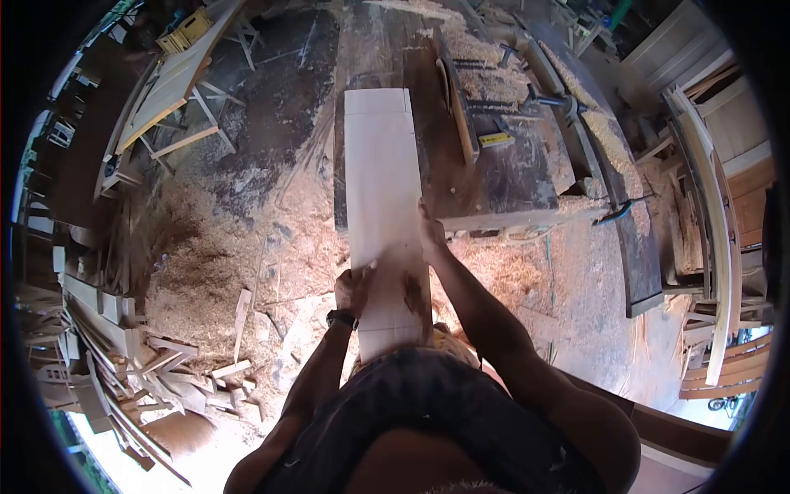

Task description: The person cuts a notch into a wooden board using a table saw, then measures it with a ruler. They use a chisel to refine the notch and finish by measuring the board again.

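A long, pale wooden board stretches away from my waist, its far part over a dark workbench. Pencil-like lines cross it near both ends, and a dark knot marks its near right side. My left hand, with a watch on the wrist, is closed on the board's left edge. Farther forward, my right hand grips the right edge, its fingers partly hidden by the board. The board's near end meets my clothing.
Wood shavings cover much of the floor. Offcuts pile up at left, below a trestle table. On the bench are a yellow-labelled tool, an upright plank and clamps. Long boards stand at right.
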Demonstrator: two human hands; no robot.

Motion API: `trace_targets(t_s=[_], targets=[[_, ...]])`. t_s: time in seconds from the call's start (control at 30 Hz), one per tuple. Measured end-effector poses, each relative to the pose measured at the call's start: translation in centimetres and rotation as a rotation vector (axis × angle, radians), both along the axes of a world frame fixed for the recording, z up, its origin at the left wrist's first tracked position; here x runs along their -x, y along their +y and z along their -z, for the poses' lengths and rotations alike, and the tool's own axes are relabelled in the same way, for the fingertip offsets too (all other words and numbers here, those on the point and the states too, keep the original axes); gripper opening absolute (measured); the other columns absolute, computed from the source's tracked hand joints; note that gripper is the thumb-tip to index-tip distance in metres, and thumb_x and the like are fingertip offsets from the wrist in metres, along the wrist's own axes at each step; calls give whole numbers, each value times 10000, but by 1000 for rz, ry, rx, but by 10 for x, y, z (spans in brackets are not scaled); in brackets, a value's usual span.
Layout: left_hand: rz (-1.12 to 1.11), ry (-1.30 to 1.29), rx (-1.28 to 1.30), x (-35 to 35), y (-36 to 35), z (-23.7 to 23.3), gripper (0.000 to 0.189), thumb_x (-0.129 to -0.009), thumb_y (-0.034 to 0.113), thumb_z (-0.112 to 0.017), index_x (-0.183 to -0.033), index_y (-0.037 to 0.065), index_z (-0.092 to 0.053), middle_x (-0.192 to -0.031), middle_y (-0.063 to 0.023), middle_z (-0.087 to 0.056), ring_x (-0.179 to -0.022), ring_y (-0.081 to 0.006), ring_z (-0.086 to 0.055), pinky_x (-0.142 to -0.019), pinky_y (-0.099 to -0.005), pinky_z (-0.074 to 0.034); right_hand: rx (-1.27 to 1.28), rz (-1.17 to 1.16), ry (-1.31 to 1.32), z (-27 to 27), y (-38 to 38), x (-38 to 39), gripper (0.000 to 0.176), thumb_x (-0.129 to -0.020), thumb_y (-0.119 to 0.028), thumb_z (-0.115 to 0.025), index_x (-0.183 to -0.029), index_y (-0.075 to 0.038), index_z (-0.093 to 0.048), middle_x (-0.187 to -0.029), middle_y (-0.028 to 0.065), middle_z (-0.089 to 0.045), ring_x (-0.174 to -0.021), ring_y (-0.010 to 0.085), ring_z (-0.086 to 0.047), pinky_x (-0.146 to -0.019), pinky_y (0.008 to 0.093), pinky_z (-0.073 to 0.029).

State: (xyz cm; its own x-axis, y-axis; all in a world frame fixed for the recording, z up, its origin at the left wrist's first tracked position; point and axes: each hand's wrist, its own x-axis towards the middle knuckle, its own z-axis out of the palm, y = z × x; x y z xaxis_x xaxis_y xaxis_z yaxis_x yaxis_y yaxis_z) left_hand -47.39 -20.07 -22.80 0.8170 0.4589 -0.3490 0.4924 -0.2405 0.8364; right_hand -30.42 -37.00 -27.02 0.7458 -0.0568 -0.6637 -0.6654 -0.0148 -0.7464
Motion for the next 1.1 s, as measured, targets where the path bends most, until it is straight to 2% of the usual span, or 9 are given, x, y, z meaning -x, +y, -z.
trace_targets(t_s=[0.07,0.13,0.17,0.27,0.47,0.53,0.57,0.87,1.1], targets=[[-9,-116,66,1,8,8,488,-878,435,-767,-1021,-31,-732,-744,-24,-676,-652,-87,-555,-584,-293,-455,-387,145,-354,15,-3,-1,1025,-863,-763,-561,-1515,8,-383,-1567,206,-386,-1429,339,-385,-1120,518,-360],[-70,-361,315,-11,-1,0,453,-883,375,-776,-1071,-33,-720,-787,-1,-681,-625,-71,-536,-552,-278,-431,-41,138,-294,-70,-4,5,797,-922,-662,-585,-1248,64,-628,-1147,216,-671,-1104,289,-617,-982,375,-447],[-30,-262,303,-16,-7,-51,454,-886,358,-779,-1092,-39,-704,-824,-7,-694,-678,-70,-570,-580,-259,-443,-50,152,-327,-101,-7,3,797,-922,-662,-585,-1248,64,-628,-1147,216,-671,-1104,289,-617,-982,375,-447],[36,-603,422,-53,-8,-41,547,-847,295,-828,-1198,-78,-637,-1072,-126,-720,-905,-168,-674,-790,-311,-539,-112,98,-623,-175,-16,-8,748,-943,-634,-579,-1222,58,-632,-1184,213,-653,-1091,255,-600,-950,347,-443],[271,-831,491,-174,-14,-63,588,-867,183,-798,-1331,-30,-506,-1121,-129,-682,-995,-200,-662,-887,-354,-545,-74,302,-966,-245,-21,-94,776,-957,-685,-493,-1205,36,-635,-1129,185,-704,-1025,272,-660,-927,360,-495],[341,-829,526,-220,-10,-45,596,-865,165,-800,-1339,-21,-491,-1147,-130,-673,-1031,-206,-654,-927,-361,-533,-991,211,-696,-260,-44,-104,835,-956,-736,-411,-1207,29,-629,-1123,176,-710,-1032,265,-668,-947,380,-504],[391,-818,557,-235,-12,-45,605,-863,148,-801,-1347,-12,-475,-1173,-130,-665,-1068,-212,-647,-967,-369,-521,-1087,236,-698,-265,-56,-112,861,-948,-767,-367,-1149,19,-657,-1067,148,-717,-967,232,-675,-926,363,-511],[546,-746,316,-301,-30,-38,672,-866,222,-801,-1357,-11,-405,-1167,-161,-682,-1047,-235,-696,-898,-374,-571,-784,508,-854,-253,-69,-173,649,-1016,-596,-469,-1085,17,-668,-1014,111,-700,-831,206,-682,-751,339,-553],[624,-619,213,-293,-22,-46,441,-905,205,-749,-1248,-18,-584,-1121,-157,-713,-1032,-226,-697,-949,-381,-545,-472,628,-796,-265,-60,-163,749,-992,-620,-504,-1119,102,-656,-1075,142,-700,-964,193,-648,-881,333,-514]])
